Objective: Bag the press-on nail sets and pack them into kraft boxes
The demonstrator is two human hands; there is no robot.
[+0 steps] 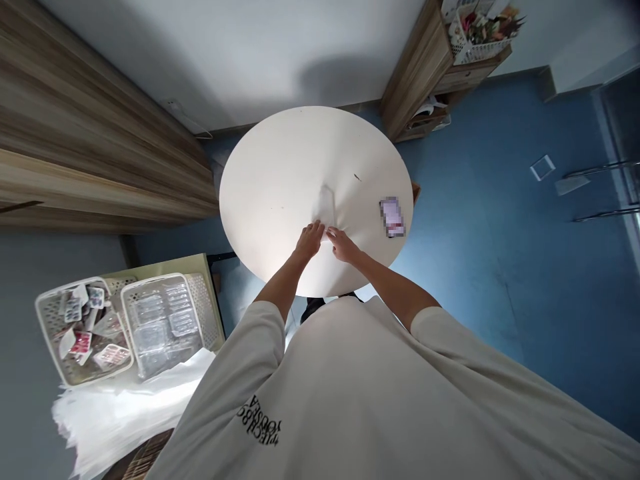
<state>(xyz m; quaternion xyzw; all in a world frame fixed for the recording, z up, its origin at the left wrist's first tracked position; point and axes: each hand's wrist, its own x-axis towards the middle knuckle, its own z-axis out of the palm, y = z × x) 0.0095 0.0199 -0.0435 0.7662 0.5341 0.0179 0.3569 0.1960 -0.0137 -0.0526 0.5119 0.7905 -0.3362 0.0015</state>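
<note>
Where the near half of the round surface comes within the person's reach, a thin, whitish item lies lengthwise, running away from the body, with both hands at its near end. (It is so close in colour to the surface that I cannot tell a bag from a folded sheet.) The left hand comes in over its left side, fingers close together and bent downward; the right hand meets it from the other side, fingers curled, the foremost ones at the item's edge. Whether either hand truly pinches it, I cannot tell. Working close together from both sides probably steadies something so light and flimsy. A phone rests near the surface's right edge, likely there so that it stays out of the forearms' way. Off to the left, a basket of small packets stands beside a basket of clear plastic boxes, presumably to keep the two kinds apart.
</note>
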